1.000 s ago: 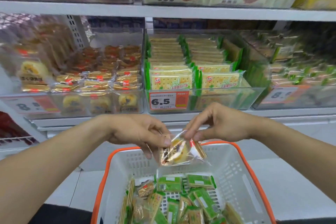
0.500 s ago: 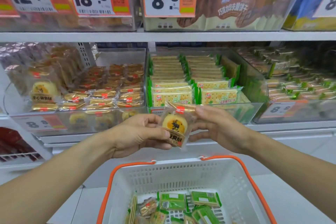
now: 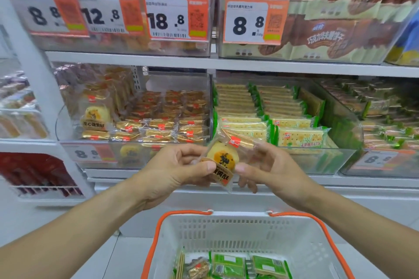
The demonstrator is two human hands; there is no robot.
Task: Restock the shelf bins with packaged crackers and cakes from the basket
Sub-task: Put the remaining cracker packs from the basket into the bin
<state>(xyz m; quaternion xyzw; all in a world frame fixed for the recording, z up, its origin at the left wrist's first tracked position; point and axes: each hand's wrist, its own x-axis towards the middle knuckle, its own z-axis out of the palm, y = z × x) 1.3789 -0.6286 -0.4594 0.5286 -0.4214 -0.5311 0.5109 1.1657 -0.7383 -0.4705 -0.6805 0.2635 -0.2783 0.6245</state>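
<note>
The cake bin point(image 3: 136, 120) sits at ten o'clock of the hands, its packs lying in neat rows, likely the target. The basket point(image 3: 238, 229) waits at six o'clock. Left hand point(image 3: 174, 172) and right hand point(image 3: 269, 165) both pinch one wrapped cake point(image 3: 223, 156), face up, probably to square it before placing.

The light is bright and even, and I see almost no dark shadows. The clear bins point(image 3: 283, 158) shine and look a bit milky where the light hits them. The price tags point(image 3: 45, 13) at the top left are smeared and hard to read. The shelf point(image 3: 136, 59) bends at the edges. My hands point(image 3: 181, 170) look sharp.
</note>
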